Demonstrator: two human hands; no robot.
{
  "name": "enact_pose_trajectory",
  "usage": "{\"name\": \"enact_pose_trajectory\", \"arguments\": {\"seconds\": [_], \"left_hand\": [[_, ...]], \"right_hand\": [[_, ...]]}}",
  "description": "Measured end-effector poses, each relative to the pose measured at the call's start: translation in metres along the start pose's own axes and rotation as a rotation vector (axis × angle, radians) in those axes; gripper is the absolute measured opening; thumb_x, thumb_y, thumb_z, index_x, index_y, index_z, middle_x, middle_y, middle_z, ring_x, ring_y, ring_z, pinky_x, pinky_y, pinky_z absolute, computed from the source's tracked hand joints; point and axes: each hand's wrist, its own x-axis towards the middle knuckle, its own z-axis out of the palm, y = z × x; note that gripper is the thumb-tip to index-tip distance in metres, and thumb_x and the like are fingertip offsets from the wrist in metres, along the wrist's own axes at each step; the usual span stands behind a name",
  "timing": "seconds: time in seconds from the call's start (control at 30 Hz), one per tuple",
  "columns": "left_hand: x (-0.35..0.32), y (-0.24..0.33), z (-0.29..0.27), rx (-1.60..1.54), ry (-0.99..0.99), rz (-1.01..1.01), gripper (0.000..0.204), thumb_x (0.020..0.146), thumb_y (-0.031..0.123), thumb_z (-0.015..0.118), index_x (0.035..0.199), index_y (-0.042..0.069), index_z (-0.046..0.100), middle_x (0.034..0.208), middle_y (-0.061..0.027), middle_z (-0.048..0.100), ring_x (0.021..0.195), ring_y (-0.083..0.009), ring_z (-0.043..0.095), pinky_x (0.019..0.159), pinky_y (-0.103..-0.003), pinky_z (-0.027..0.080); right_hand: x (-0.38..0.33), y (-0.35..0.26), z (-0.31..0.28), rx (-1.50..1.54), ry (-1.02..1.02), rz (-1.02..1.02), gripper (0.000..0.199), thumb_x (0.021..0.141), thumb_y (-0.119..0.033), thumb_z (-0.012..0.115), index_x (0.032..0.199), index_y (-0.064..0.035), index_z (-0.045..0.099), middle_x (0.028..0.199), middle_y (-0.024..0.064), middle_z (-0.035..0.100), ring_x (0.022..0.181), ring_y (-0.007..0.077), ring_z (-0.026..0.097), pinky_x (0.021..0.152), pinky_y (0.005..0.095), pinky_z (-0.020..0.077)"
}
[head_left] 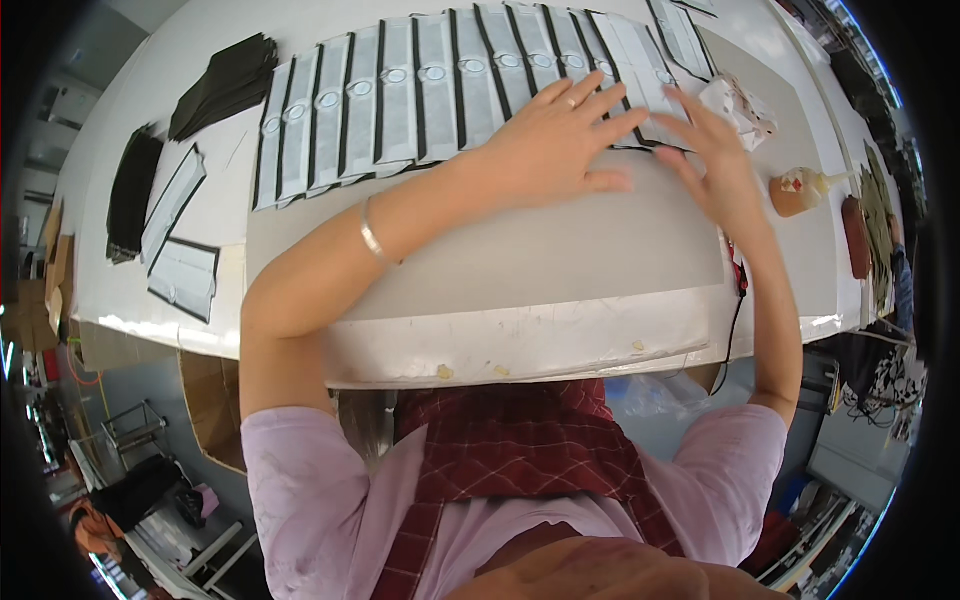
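Observation:
A row of overlapping pale panels [430, 110] with black edging lies across the table, each bearing a small round mark. Over the right part of this row is my left hand [560, 140], open with fingers spread; whether its fingertips press on the panels I cannot tell. My right hand [715, 160] is just right of it, fingers apart and holding nothing, close to the row's right end. A crumpled white cloth or tissue [742, 112] lies beyond my right hand. To the right of that hand stands a squat bottle [795, 193] with orange-brown contents and a pale nozzle.
Under the row is a grey board [480, 265]. At the left are stacks of black pieces [225, 88] and two loose panels [185, 278]. A red-and-black object [740, 275] with a cord hangs near the front edge. A dark red object [856, 238] lies far right.

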Motion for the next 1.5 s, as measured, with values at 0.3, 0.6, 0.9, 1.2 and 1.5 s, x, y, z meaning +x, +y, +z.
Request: {"name": "enact_pose_trajectory", "arguments": {"seconds": [0.3, 0.6, 0.9, 1.2, 1.5], "left_hand": [[-0.155, 0.022, -0.095, 0.253, -0.259, -0.524, 0.083, 0.092, 0.057, 0.059, 0.151, 0.002, 0.037, 0.155, -0.0245, 0.036, 0.147, -0.0411, 0.028, 0.119, -0.051, 0.024], [-0.152, -0.020, -0.084, 0.208, -0.197, -0.488, 0.091, 0.092, 0.069, 0.050, 0.146, -0.004, 0.043, 0.152, -0.0308, 0.037, 0.144, -0.0470, 0.030, 0.118, -0.052, 0.025], [-0.111, -0.095, -0.080, 0.077, -0.204, -0.594, 0.090, 0.091, 0.072, 0.048, 0.149, 0.003, 0.042, 0.152, -0.0254, 0.040, 0.144, -0.0435, 0.032, 0.118, -0.049, 0.028], [-0.108, -0.130, -0.056, 0.265, -0.138, -0.517, 0.084, 0.092, 0.070, 0.050, 0.146, 0.006, 0.047, 0.149, -0.0233, 0.044, 0.142, -0.0418, 0.036, 0.116, -0.049, 0.030], [-0.118, -0.130, -0.049, 0.265, 0.013, -0.484, 0.075, 0.095, 0.062, 0.052, 0.148, 0.010, 0.044, 0.151, -0.0227, 0.043, 0.143, -0.0417, 0.035, 0.117, -0.049, 0.029]], "right_hand": [[0.002, -0.057, 0.043, 0.042, -0.210, 0.042, 0.054, 0.101, -0.040, 0.053, 0.147, -0.0129, 0.046, 0.156, 0.0100, 0.040, 0.146, 0.0334, 0.033, 0.118, 0.0529, 0.0249], [0.034, -0.035, 0.074, 0.018, -0.202, 0.107, 0.053, 0.104, -0.045, 0.045, 0.147, -0.0154, 0.046, 0.156, 0.0095, 0.041, 0.147, 0.0319, 0.031, 0.119, 0.0538, 0.0223], [0.088, 0.016, 0.111, 0.016, -0.129, 0.106, 0.049, 0.104, -0.043, 0.046, 0.146, -0.0179, 0.048, 0.153, 0.0070, 0.045, 0.144, 0.0292, 0.035, 0.118, 0.0521, 0.0251], [0.108, 0.036, 0.125, -0.023, 0.115, 0.093, 0.045, 0.101, -0.036, 0.053, 0.142, -0.0173, 0.051, 0.144, 0.0080, 0.053, 0.135, 0.0268, 0.046, 0.113, 0.0474, 0.0329], [0.112, 0.040, 0.131, 0.079, 0.103, 0.104, 0.041, 0.100, -0.036, 0.056, 0.133, -0.0127, 0.060, 0.139, 0.0112, 0.057, 0.128, 0.0303, 0.053, 0.106, 0.0449, 0.0414]]}}
